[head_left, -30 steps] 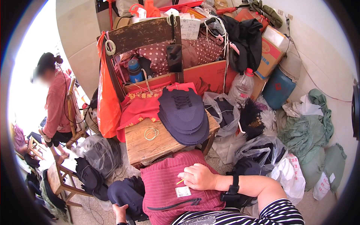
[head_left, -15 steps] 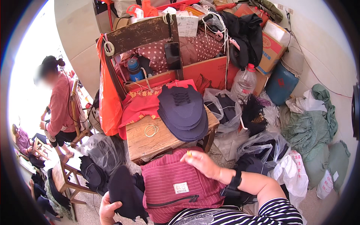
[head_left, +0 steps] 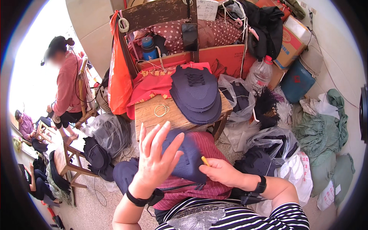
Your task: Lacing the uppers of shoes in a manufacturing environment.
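Observation:
My left hand (head_left: 157, 163) is raised with its fingers spread, and nothing shows in its grip. Behind those fingers is a dark blue cloth piece (head_left: 188, 155) with a rounded outline, blurred by motion above my lap. My right hand (head_left: 220, 171) is closed on a small yellow stick-shaped thing (head_left: 206, 161), at the piece's right edge; whether it also grips the cloth I cannot tell. Under the piece lies a maroon striped cloth (head_left: 207, 147) with a zip. Another dark blue piece (head_left: 122, 174) lies left of my lap, partly hidden by my left wrist.
A wooden stool (head_left: 147, 111) ahead bears a stack of dark blue pieces (head_left: 195, 94) and a pale cord loop (head_left: 161, 110). Plastic bags of dark pieces (head_left: 272, 145) lie at the right. Another person (head_left: 71, 84) sits at the left, near a wooden chair (head_left: 63, 165).
My left hand has come up from the lower left and opened. The dark blue piece now lies over the maroon cloth near my right hand. The view has shifted, so the stool appears higher.

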`<state>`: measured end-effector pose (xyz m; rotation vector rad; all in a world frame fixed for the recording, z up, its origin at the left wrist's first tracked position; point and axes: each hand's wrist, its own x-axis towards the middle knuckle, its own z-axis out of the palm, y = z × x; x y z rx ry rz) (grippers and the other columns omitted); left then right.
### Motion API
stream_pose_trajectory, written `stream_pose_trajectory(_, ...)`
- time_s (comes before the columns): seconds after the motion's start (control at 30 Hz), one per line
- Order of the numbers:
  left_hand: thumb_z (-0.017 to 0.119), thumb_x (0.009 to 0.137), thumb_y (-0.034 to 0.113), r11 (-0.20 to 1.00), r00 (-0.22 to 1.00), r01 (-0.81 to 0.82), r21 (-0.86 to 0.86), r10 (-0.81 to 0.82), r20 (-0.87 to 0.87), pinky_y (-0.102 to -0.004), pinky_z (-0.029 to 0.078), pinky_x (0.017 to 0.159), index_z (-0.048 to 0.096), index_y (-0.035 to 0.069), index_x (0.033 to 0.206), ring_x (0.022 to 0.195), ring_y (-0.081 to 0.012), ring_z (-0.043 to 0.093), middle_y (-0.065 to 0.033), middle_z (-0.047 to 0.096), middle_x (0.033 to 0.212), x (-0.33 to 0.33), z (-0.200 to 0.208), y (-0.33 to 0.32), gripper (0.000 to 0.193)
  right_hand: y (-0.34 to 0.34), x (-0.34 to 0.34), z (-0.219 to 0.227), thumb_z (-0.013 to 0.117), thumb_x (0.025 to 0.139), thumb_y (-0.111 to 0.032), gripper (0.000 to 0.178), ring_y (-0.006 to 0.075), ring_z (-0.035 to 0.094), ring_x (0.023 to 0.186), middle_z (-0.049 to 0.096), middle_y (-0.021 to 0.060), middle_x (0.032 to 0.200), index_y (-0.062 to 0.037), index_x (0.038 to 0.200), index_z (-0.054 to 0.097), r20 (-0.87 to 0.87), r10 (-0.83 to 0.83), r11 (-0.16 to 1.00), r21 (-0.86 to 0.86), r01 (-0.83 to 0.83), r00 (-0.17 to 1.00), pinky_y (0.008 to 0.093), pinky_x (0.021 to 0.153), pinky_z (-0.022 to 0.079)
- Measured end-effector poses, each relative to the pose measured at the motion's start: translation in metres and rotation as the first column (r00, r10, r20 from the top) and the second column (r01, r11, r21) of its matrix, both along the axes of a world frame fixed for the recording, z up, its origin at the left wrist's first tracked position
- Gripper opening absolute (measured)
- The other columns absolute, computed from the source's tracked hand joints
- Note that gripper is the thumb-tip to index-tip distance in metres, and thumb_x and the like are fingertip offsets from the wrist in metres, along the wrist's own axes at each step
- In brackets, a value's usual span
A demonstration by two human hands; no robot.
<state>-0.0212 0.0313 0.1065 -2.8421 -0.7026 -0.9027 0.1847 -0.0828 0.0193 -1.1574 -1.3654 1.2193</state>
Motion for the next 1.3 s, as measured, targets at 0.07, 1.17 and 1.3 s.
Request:
stream_pose_trajectory(0.07, 0.087, 0.074, 0.019, 1.000, 0.980, 0.007, -0.022, -0.003, 0.199, -0.0607, 0.035, 0.116, 0.066, 0.009, 0.132, 0.129, -0.0380, 0.053, -0.0171, 0.052, 0.148, -0.005, -0.028, -0.006, 0.061, -0.010, 0.017, 0.005, 0.060, 0.107, -0.026, 0.021, 0.0034, 0.037, 0.052, 0.043, -0.0104, 0.070, -0.0115, 0.092, 0.057, -0.538, -0.175, 0.725, -0.637, -0.262, 0.824, 0.0241, 0.046, 0.029)
stream_pose_trajectory(1.17, 0.076, 0.087, 0.030, 0.830, 0.939, 0.258, -0.495, -0.336, -0.075, -0.0566, 0.028, 0.123, 0.057, 0.006, 0.143, 0.150, -0.0435, 0.035, -0.0234, 0.041, 0.159, -0.007, -0.079, -0.035, 0.064, -0.057, 0.100, -0.053, 0.043, 0.113, -0.036, 0.039, 0.0031, 0.040, 0.067, 0.042, -0.0074, 0.079, -0.0024, 0.125, 0.061, -0.427, -0.339, 0.838, -0.542, 0.062, 0.838, 0.0209, 0.060, 0.038)
stream_pose_trajectory(1.3, 0.056, 0.104, 0.028, 0.678, 0.937, 0.334, -0.655, -0.314, 0.153, -0.0495, 0.036, 0.118, 0.061, -0.003, 0.136, 0.136, -0.0403, 0.052, -0.0223, 0.057, 0.145, 0.013, -0.061, -0.033, 0.044, -0.040, 0.078, -0.028, 0.043, 0.111, -0.031, 0.037, 0.0091, 0.060, 0.066, 0.059, 0.0003, 0.082, -0.0026, 0.126, 0.061, -0.492, -0.079, 0.913, -0.386, -0.135, 0.867, 0.0250, 0.063, 0.055)
